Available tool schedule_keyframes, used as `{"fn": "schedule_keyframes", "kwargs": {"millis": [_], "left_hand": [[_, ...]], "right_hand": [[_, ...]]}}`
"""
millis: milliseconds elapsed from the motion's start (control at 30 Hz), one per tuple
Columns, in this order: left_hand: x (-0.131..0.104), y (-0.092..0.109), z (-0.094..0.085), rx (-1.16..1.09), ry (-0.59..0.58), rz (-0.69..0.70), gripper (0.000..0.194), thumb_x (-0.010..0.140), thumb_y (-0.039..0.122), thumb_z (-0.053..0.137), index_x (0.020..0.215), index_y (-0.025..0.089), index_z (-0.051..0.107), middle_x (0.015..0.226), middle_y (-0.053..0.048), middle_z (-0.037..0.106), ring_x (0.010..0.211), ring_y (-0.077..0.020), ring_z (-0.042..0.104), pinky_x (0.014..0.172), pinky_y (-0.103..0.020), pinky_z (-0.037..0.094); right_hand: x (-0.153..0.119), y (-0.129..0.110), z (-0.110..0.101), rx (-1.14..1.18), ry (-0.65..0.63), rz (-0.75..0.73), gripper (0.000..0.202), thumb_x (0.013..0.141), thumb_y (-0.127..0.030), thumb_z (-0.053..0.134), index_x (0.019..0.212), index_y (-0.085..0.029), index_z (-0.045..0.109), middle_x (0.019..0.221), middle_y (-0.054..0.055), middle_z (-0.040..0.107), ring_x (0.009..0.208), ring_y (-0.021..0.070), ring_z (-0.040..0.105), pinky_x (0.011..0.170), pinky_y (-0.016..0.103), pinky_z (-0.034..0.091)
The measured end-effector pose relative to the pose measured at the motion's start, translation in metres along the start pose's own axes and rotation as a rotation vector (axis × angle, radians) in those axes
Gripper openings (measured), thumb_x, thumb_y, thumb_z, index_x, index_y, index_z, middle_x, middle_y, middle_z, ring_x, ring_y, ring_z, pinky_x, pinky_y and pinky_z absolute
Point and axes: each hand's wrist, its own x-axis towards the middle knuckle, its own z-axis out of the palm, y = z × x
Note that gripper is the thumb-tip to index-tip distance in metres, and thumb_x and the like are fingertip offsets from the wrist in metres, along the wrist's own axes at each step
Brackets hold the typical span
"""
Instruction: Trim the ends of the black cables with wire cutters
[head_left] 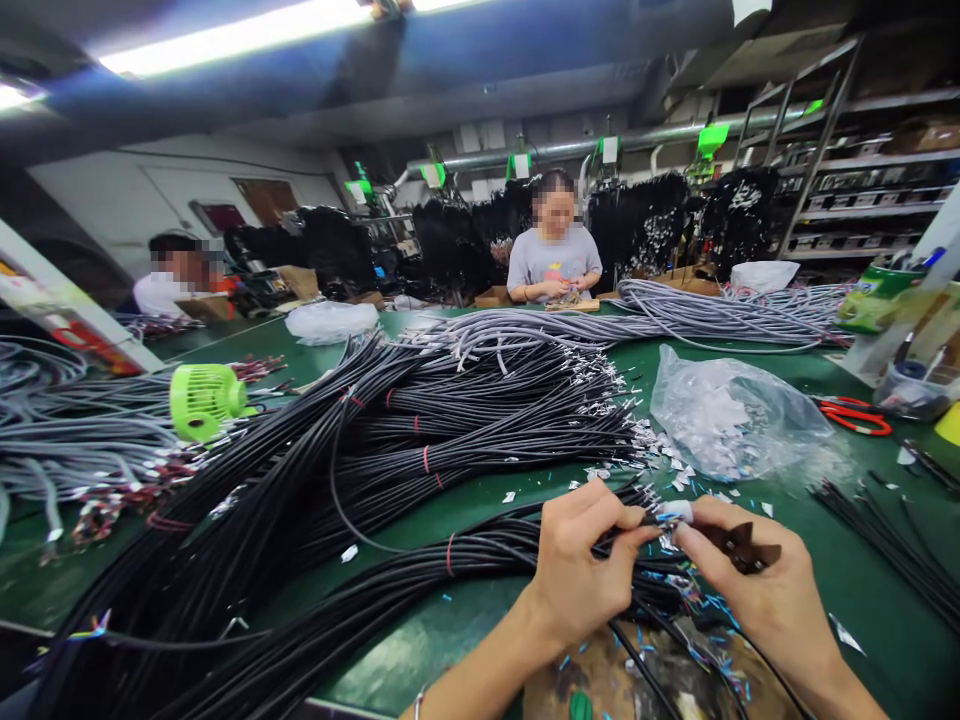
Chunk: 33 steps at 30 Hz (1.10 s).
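Left hand (581, 570) pinches black insulated cable end (637, 522) between thumb and fingers; right hand (757, 585) clenched on dark metal cutter (742, 547), fingertip touching same end. Clear crumpled plastic bag (735, 415) just beyond; red-handled scissors (855, 415) further right; lime-green desk fan (204, 400) far left.

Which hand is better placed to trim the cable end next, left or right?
Probably the right hand: it holds the small cutters right at the cable end. The left hand is pinching the black cable, steadying it.
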Motion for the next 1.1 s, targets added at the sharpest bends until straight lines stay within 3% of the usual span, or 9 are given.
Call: {"fn": "schedule_keyframes", "kwargs": {"millis": [133,300,433,567,767,1100], "left_hand": [[-0.003,-0.003,0.001,0.075,0.008,0.101,0.015,0.077,0.007,0.060,0.064,0.014,0.059,0.056,-0.001,0.056,0.051,-0.0103,0.047,0.049,-0.023,0.034],[-0.005,-0.004,0.003,0.149,0.075,0.207,0.012,0.077,0.006,0.061,0.068,0.013,0.061,0.052,-0.001,0.055,0.048,-0.0102,0.044,0.047,-0.023,0.034],[-0.006,-0.005,0.005,0.233,0.087,0.259,0.012,0.079,0.006,0.059,0.069,0.013,0.062,0.051,0.000,0.055,0.047,-0.0099,0.044,0.047,-0.023,0.033],[-0.008,-0.008,0.007,0.373,0.115,0.336,0.012,0.082,0.007,0.056,0.074,0.013,0.063,0.050,0.001,0.055,0.046,-0.0099,0.044,0.046,-0.025,0.031],[-0.011,-0.011,0.008,0.525,0.158,0.425,0.011,0.081,0.004,0.053,0.080,0.010,0.063,0.049,0.002,0.052,0.043,-0.0111,0.041,0.043,-0.029,0.023],[-0.011,-0.009,0.009,0.564,0.121,0.442,0.012,0.084,0.006,0.051,0.083,0.011,0.062,0.051,0.002,0.055,0.045,-0.0108,0.042,0.045,-0.031,0.022]], "right_hand": [[-0.002,0.008,0.002,0.081,0.017,0.112,0.019,0.078,-0.030,0.061,0.091,-0.018,0.069,0.059,0.001,0.062,0.050,0.0141,0.057,0.040,0.021,0.042],[-0.004,0.008,0.005,0.123,-0.007,0.157,0.014,0.074,-0.031,0.064,0.071,-0.018,0.068,0.066,0.003,0.067,0.055,0.0159,0.061,0.041,0.022,0.043],[-0.004,0.001,0.008,0.146,0.127,0.192,0.013,0.072,-0.031,0.065,0.069,-0.019,0.069,0.058,0.000,0.062,0.048,0.0122,0.052,0.040,0.022,0.039],[-0.003,0.004,0.009,0.169,0.118,0.220,0.014,0.068,-0.031,0.069,0.068,-0.017,0.070,0.049,-0.001,0.056,0.042,0.0099,0.045,0.038,0.021,0.037],[-0.008,0.017,0.017,0.429,0.025,0.478,0.030,0.071,-0.043,0.069,0.081,-0.015,0.066,0.053,0.000,0.059,0.038,0.0068,0.038,0.034,0.019,0.027],[-0.004,0.017,0.012,0.265,0.089,0.373,0.025,0.069,-0.040,0.070,0.070,-0.015,0.071,0.049,0.001,0.061,0.039,0.0102,0.047,0.034,0.021,0.034]]}}
